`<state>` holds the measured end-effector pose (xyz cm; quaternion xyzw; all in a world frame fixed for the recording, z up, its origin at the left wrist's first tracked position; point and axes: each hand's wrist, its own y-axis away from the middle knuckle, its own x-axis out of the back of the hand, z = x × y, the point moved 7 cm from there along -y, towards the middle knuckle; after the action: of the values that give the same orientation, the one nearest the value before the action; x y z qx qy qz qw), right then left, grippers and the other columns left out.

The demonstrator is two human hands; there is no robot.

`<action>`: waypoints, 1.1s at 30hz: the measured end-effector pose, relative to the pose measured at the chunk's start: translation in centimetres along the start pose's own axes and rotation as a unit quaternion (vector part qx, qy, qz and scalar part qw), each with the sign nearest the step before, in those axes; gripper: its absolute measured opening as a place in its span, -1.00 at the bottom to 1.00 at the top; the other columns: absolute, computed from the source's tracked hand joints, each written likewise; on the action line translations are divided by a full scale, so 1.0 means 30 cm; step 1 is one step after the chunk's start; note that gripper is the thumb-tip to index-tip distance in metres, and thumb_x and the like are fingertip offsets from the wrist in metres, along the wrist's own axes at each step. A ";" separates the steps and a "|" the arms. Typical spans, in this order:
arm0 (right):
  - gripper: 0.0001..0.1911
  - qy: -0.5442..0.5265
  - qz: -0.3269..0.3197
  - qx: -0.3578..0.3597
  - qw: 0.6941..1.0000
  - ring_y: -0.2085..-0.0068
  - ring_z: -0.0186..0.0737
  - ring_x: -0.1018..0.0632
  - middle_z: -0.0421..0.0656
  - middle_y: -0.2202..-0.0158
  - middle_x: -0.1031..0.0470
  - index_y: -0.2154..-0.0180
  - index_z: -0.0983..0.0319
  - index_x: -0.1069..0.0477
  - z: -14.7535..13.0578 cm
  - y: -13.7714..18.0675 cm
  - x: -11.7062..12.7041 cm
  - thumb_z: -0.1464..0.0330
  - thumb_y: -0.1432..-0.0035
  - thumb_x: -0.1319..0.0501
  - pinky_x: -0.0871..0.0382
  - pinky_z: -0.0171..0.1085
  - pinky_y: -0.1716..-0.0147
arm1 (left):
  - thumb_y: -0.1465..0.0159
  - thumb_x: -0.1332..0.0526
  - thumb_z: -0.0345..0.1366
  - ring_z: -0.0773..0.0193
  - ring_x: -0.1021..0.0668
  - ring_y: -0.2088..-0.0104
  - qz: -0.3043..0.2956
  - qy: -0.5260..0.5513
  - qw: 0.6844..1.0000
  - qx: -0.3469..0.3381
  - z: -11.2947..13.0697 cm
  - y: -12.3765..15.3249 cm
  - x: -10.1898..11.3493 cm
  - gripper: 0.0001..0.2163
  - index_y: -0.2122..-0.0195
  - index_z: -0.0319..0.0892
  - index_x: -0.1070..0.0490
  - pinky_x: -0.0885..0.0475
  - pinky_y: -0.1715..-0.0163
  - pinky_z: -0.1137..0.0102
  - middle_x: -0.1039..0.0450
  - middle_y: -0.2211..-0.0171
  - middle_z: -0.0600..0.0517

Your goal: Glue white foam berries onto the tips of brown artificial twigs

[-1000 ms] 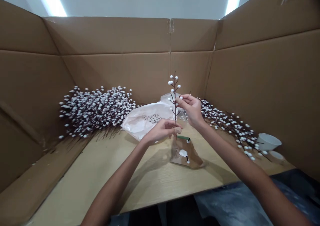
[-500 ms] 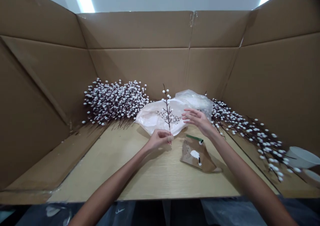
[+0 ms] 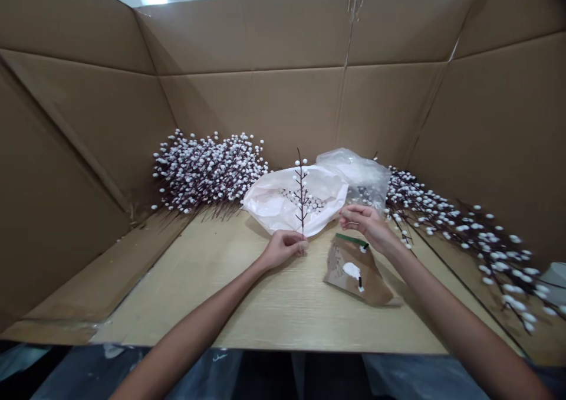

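Note:
My left hand (image 3: 283, 249) pinches the lower end of a thin dark artificial berry stem (image 3: 302, 202) and holds it upright. A few white berries sit near its tip, with bare side twigs below. To the right, my right hand (image 3: 366, 224) has its fingertips drawn together beside an open white plastic bag (image 3: 265, 208). Anything between those fingertips is too small to make out. Loose white berries (image 3: 315, 203) lie inside the bag. Below my right hand is a brown cardboard piece (image 3: 342, 282) with a green strip (image 3: 351, 239) and a white blob (image 3: 351, 269), apparently glue.
A thick pile of white-berry stems (image 3: 207, 173) lies at the back left. More berry stems (image 3: 460, 229) spread along the right side. Behind the white bag is a clear plastic bag (image 3: 354, 167). Cardboard walls (image 3: 247, 105) surround the wooden tabletop (image 3: 186, 294).
My right hand has drawn its spread fingers together and sits lower, near the bag's right edge. My left hand still holds the stem, now straighter. The camera view has shifted slightly.

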<state>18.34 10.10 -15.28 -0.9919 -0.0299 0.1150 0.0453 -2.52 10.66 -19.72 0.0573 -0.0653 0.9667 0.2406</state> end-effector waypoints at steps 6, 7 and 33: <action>-0.69 -0.021 0.028 -0.008 0.999 0.50 -0.37 -0.49 -0.20 0.54 -0.50 0.46 0.26 -0.52 0.020 -0.006 0.025 0.21 0.25 -0.47 -0.41 -0.37 0.42 | -0.01 -0.39 -0.09 0.34 -0.50 0.53 -0.012 -0.011 1.000 0.009 -0.013 0.004 -0.018 -0.65 0.41 -0.35 -0.51 -0.42 0.43 0.44 -0.50 0.53 -0.02; -0.70 -0.024 0.031 -0.010 0.999 0.49 -0.37 -0.49 -0.20 0.54 -0.50 0.46 0.26 -0.52 0.024 -0.008 0.030 0.22 0.25 -0.46 -0.41 -0.37 0.42 | -0.01 -0.39 -0.09 0.34 -0.50 0.53 -0.013 -0.012 1.000 0.011 -0.012 0.005 -0.020 -0.65 0.41 -0.35 -0.51 -0.43 0.43 0.44 -0.50 0.53 -0.02; -0.80 0.003 0.049 -0.056 0.997 0.52 -0.37 -0.47 -0.20 0.57 -0.48 0.47 0.25 -0.47 0.085 -0.004 0.026 0.29 0.17 -0.38 -0.41 -0.32 0.40 | -0.05 -0.36 -0.11 0.34 -0.50 0.52 -0.022 -0.039 0.999 0.003 -0.004 0.005 -0.027 -0.68 0.41 -0.34 -0.50 -0.42 0.43 0.45 -0.49 0.51 -0.03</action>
<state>18.52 10.47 -17.90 -0.9935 0.0125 0.1123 -0.0156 -1.90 10.17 -19.97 0.0967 -0.0702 0.9584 0.2593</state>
